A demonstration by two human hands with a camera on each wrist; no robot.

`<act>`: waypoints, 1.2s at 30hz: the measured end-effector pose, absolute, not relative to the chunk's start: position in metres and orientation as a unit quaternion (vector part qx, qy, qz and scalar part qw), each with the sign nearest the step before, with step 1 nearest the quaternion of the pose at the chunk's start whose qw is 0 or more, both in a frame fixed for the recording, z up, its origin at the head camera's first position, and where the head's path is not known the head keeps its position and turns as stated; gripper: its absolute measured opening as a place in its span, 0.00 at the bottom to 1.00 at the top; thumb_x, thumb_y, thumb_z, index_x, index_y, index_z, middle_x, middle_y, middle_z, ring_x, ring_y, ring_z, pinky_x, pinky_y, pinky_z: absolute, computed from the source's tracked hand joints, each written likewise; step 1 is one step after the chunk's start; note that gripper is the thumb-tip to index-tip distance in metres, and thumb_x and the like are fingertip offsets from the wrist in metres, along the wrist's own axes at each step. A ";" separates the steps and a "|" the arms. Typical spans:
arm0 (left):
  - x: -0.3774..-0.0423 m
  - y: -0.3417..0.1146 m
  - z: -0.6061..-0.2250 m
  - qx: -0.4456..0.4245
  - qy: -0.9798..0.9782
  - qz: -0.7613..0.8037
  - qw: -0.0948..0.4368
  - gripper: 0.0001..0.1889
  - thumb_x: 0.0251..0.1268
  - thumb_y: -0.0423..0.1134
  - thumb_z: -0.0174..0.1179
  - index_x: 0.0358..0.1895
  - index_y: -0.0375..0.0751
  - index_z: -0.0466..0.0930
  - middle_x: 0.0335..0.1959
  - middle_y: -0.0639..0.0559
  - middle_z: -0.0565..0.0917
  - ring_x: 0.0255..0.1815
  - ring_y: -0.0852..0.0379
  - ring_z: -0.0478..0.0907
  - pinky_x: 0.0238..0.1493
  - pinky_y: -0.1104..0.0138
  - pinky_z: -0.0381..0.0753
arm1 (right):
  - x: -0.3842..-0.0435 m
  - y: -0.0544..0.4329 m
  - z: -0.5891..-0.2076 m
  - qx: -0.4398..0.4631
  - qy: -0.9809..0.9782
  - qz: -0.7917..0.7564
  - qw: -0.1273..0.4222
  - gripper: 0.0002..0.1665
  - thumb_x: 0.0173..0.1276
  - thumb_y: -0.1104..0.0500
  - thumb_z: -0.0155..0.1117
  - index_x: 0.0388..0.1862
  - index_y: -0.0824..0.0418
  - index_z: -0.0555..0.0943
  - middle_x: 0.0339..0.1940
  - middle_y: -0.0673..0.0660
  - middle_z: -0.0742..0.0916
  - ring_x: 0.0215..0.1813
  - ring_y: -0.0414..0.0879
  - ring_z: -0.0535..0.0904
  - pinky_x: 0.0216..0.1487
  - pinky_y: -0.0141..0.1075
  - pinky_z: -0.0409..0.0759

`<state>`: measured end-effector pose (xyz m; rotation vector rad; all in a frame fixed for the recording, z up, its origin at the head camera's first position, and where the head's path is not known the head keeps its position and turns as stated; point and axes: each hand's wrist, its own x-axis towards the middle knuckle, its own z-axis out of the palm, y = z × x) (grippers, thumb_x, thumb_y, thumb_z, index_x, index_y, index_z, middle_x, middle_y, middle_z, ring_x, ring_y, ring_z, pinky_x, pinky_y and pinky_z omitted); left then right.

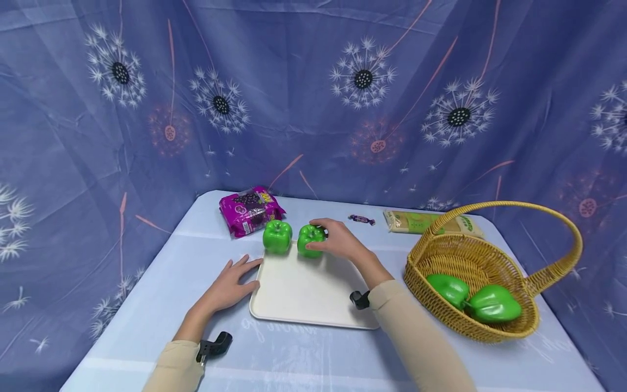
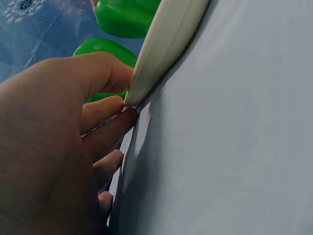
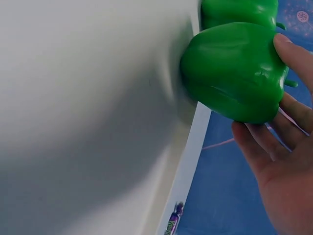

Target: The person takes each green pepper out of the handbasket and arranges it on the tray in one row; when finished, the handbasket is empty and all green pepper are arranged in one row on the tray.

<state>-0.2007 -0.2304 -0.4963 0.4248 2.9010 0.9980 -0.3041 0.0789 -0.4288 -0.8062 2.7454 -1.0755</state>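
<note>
This looked like a small staged booth; what room lay around it could not be told. A creased blue, dandelion-printed fabric curtain (image 1: 294, 81) filled the upper frame and both sides, around a pale blue bench (image 1: 274, 359) at lower centre. Glossy, plastic-looking green bell peppers (image 1: 277, 239) and small black wrist-worn devices (image 1: 221, 343) suggested a recording setup.

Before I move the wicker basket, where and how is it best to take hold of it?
Probably by the top of the arched handle, from above: it rises high over the open mouth of the wicker basket, clear of the two green peppers inside.
</note>
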 end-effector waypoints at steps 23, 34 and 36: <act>-0.195 -0.229 -0.497 0.125 0.937 0.327 0.026 0.30 0.64 0.48 0.60 0.70 0.48 0.68 0.71 0.34 0.60 0.74 0.38 0.50 0.73 0.44 0.35 | -0.304 0.061 -0.437 -0.245 0.905 -0.345 0.039 0.45 0.55 0.37 0.71 0.68 0.54 0.71 0.59 0.55 0.78 0.54 0.47 0.76 0.54 0.39 0.78; -0.196 -0.227 -0.495 0.125 0.938 0.322 0.020 0.30 0.64 0.47 0.60 0.69 0.47 0.69 0.71 0.34 0.61 0.73 0.38 0.51 0.72 0.43 0.36 | -0.298 0.072 -0.432 -0.244 0.903 -0.353 0.031 0.46 0.60 0.30 0.61 0.73 0.46 0.65 0.67 0.52 0.73 0.65 0.50 0.70 0.61 0.49 0.72; -0.196 -0.226 -0.495 0.123 0.938 0.324 0.021 0.30 0.63 0.47 0.60 0.69 0.48 0.69 0.71 0.34 0.61 0.74 0.37 0.50 0.72 0.43 0.36 | -0.294 0.077 -0.426 -0.241 0.904 -0.353 0.028 0.45 0.60 0.30 0.61 0.73 0.45 0.65 0.67 0.51 0.73 0.65 0.50 0.70 0.61 0.48 0.72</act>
